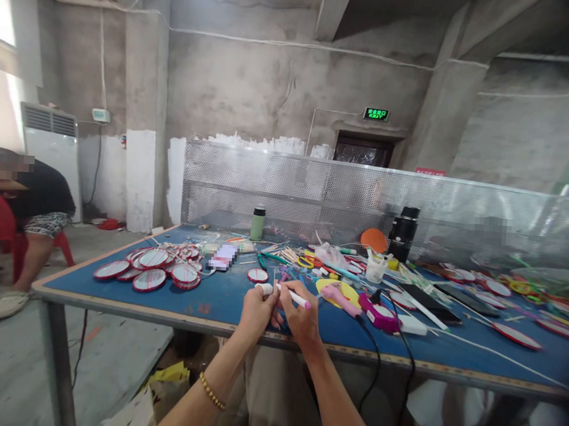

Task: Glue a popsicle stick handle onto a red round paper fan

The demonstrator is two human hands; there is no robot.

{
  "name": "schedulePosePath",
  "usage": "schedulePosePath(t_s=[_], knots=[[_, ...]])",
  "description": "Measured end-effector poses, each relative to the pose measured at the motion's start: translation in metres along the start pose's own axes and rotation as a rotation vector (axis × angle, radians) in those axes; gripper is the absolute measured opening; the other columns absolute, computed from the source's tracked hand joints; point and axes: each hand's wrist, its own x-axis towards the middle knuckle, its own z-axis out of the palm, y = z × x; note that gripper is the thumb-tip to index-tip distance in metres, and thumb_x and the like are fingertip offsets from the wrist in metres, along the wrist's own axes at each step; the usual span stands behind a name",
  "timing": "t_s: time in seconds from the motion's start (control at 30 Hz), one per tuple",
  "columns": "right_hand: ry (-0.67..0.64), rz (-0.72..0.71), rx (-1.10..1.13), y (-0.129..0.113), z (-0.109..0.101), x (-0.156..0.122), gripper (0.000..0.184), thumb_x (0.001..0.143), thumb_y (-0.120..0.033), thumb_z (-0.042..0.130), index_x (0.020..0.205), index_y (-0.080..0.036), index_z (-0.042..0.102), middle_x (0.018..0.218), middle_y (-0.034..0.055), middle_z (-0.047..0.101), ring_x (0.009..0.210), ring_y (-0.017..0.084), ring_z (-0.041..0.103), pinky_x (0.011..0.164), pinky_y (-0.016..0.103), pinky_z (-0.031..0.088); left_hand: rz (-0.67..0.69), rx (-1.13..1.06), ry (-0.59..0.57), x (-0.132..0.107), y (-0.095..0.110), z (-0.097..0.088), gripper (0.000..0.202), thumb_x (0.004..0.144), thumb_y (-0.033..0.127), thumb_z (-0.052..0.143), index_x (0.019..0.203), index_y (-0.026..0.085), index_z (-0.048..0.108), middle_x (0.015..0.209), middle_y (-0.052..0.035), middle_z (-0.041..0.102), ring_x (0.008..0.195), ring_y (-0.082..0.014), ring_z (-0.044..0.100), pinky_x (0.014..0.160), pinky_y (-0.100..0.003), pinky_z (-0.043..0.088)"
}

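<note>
Both hands meet at the blue table's (pixel 116 289) near edge — left hand (pixel 258 312) pinching a white roll (pixel 264 289), right hand (pixel 302 317) gripping a white stick (pixel 293 296) pointing to three o'clock.

Both forearms rise from the bottom of the frame and meet at lower centre, left hand (pixel 258 309) and right hand (pixel 301 314) touching, fingers curled closed.

Two bare arms, no sleeves. Left hand (pixel 258 311) and right hand (pixel 303 317) bare, no gloves, no rings seen on fingers. Thin gold bead bracelet (pixel 212 391) round left forearm, well back from fingers. Right arm plain, no band. Light trousers (pixel 266 392) on lap below.
</note>
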Motion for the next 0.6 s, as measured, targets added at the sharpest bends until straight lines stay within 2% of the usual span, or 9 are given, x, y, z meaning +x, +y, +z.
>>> schedulePosePath(t_s=[0.17,0.27,0.47,0.6], knots=[[-0.016,-0.013,-0.005,-0.0006,-0.0001,-0.0001,0.019,0.093,-0.028,0.054,0.078,-0.021,0.064,0.066,-0.0003,0.067,0.056,0.014,0.060,0.055,0.024,0.047,0.022,-0.008,0.015,-0.0012,0.0019,-0.0001,0.031,0.098,0.040,0.057,0.085,0.012,0.064,0.056,0.0071,0.058,0.040,-0.0060,0.053,0.040,-0.018,0.046],[0.021,-0.007,-0.011,0.0004,-0.0006,-0.0009,0.019,0.093,-0.028,0.053,0.078,-0.020,0.063,0.064,-0.0003,0.066,0.055,0.014,0.060,0.054,0.024,0.047,0.051,-0.033,0.025,-0.0023,0.0037,0.0001,0.034,0.095,0.042,0.059,0.077,0.013,0.062,0.050,0.0076,0.057,0.035,-0.0074,0.052,0.036,-0.019,0.045],[0.053,-0.007,-0.017,0.0009,-0.0009,-0.0018,0.020,0.093,-0.027,0.052,0.076,-0.021,0.061,0.061,-0.0010,0.064,0.052,0.013,0.059,0.052,0.023,0.046,0.094,-0.080,0.045,-0.0038,0.0071,0.0011,0.041,0.082,0.057,0.063,0.068,0.018,0.059,0.044,0.0039,0.060,0.032,-0.0129,0.056,0.032,-0.022,0.045],[0.045,-0.013,-0.021,-0.0007,-0.0008,-0.0014,0.020,0.092,-0.027,0.052,0.076,-0.021,0.062,0.064,0.0000,0.066,0.054,0.014,0.060,0.054,0.024,0.047,0.109,-0.082,0.052,-0.0040,0.0077,0.0011,0.044,0.079,0.060,0.063,0.064,0.018,0.058,0.044,0.0021,0.061,0.031,-0.0134,0.055,0.032,-0.022,0.045]])
